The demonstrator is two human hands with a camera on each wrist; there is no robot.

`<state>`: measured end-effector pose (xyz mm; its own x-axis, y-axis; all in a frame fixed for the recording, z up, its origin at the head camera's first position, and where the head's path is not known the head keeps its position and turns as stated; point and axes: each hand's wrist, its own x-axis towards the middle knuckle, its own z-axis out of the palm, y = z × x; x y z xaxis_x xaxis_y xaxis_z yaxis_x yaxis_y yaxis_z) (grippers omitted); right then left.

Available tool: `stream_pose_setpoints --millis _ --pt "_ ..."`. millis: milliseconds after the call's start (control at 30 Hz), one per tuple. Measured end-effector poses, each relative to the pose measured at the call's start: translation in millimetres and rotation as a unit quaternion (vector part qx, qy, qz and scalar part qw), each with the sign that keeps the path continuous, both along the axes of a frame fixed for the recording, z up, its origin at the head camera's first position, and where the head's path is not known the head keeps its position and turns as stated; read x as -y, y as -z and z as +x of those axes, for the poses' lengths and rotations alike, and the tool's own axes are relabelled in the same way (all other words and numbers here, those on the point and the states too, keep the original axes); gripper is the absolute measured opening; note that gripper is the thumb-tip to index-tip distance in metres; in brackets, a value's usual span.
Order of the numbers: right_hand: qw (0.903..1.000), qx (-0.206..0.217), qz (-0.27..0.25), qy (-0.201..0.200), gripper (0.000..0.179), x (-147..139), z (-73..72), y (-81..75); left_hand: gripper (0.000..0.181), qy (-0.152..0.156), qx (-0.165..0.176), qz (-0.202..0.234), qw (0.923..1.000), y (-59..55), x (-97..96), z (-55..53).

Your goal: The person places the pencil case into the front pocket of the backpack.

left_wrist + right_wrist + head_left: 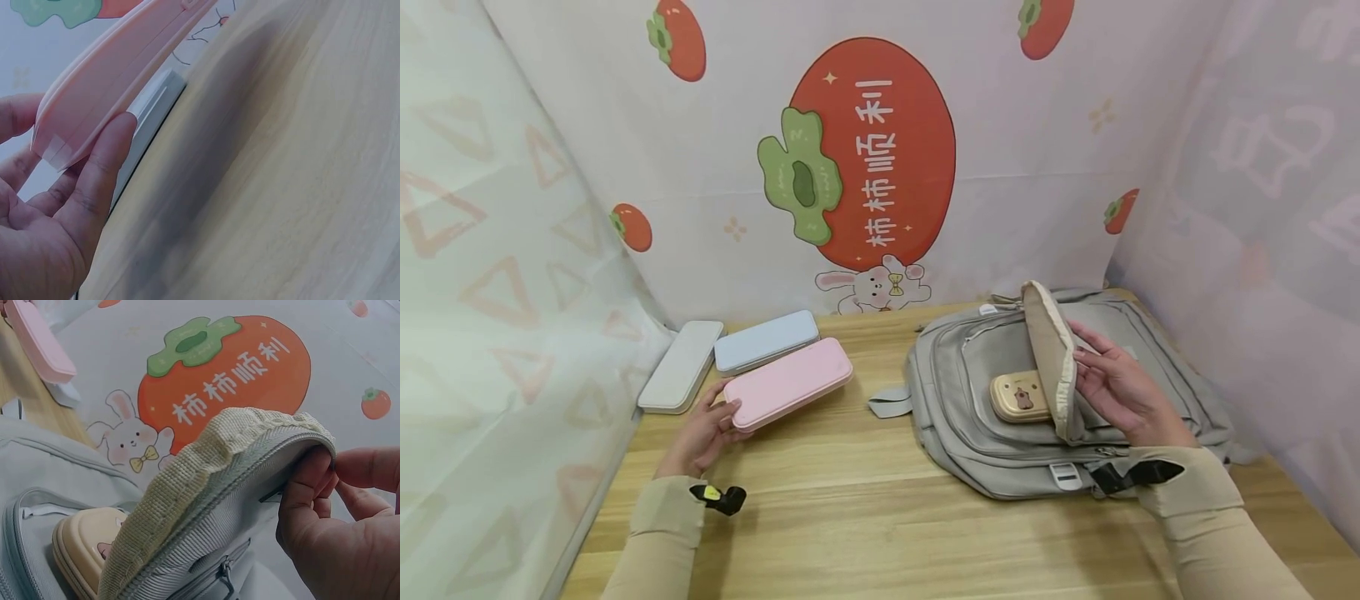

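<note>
My left hand (706,429) grips one end of a pink pencil case (790,383), thumb on one side and fingers on the other. In the left wrist view the pink case (100,87) is tilted and casts a shadow on the table. A grey backpack (955,408) lies flat on the right with its front pocket unzipped. My right hand (1120,383) pinches the edge of the pocket flap (206,456) and holds it raised. In the pocket opening sits a yellow case (1018,397) with a brown animal picture, partly covered by the flap.
A light blue case (767,340) and a white case (679,367) lie on the wooden table (850,533) at the back left. A backpack strap (891,402) sticks out leftward. Printed cloth (1015,167) walls the table at the back and both sides.
</note>
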<state>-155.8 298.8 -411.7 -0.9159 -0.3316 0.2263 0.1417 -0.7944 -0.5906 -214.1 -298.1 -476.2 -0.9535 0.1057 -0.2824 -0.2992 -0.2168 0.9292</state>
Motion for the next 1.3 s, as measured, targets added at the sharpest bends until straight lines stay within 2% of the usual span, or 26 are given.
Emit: stream_pose_setpoints --millis 133,333,633,867,1300 --pt "1.0 0.001 0.0 0.003 0.047 -2 1.9 0.5 0.04 0.003 -0.002 -0.003 1.0 1.0 -6.5 -2.2" --pt "0.9999 0.005 -0.009 0.003 0.048 -6 4.0 1.4 0.053 0.004 -0.004 -0.007 1.0 2.2 -15.0 -5.0" --pt "0.9999 0.007 -0.015 -0.002 0.048 -8 3.9 1.6 0.048 0.001 0.001 0.007 1.0 2.1 -23.2 -3.9" --pt "0.9997 -0.003 -0.021 -0.008 0.048 -8 4.1 2.9 0.054 -0.001 0.001 0.002 1.0 -0.2 -25.5 -3.7" --pt "0.9998 0.0 -0.018 0.001 0.047 -6 4.8 1.6 0.063 0.033 -0.02 -0.032 0.9987 -6.0 -42.2 -15.8"
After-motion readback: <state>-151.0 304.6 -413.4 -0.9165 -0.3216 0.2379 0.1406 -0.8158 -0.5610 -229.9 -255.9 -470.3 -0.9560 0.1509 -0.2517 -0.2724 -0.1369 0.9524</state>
